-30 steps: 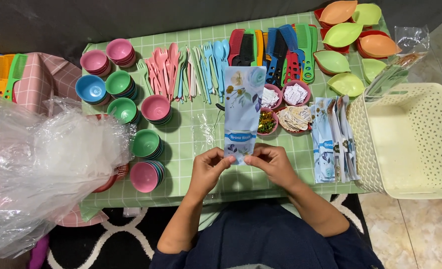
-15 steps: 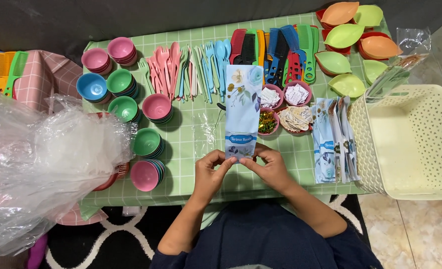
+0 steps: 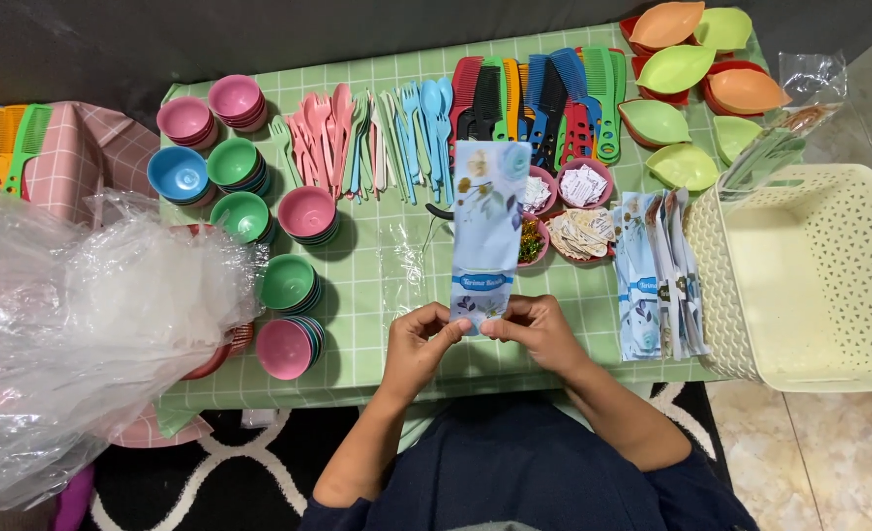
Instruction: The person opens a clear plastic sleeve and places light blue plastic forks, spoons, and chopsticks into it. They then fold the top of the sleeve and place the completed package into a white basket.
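Between both hands [image 3: 480,339]: pouch's [image 3: 488,226] near end.

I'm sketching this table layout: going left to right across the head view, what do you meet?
Clear plastic bags → stacked bowls → spoons and forks → long pouch held by both hands → pouch pile → cream basket.

Free table [image 3: 396,265] lies between the stacked bowls [image 3: 293,285] on the left and the pile of pouches [image 3: 657,275] on the right.

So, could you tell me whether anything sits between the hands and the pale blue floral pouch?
Nothing visible does. The left hand and right hand both pinch the near end of the floral pouch directly, with fingertips touching it above the green checked tablecloth.
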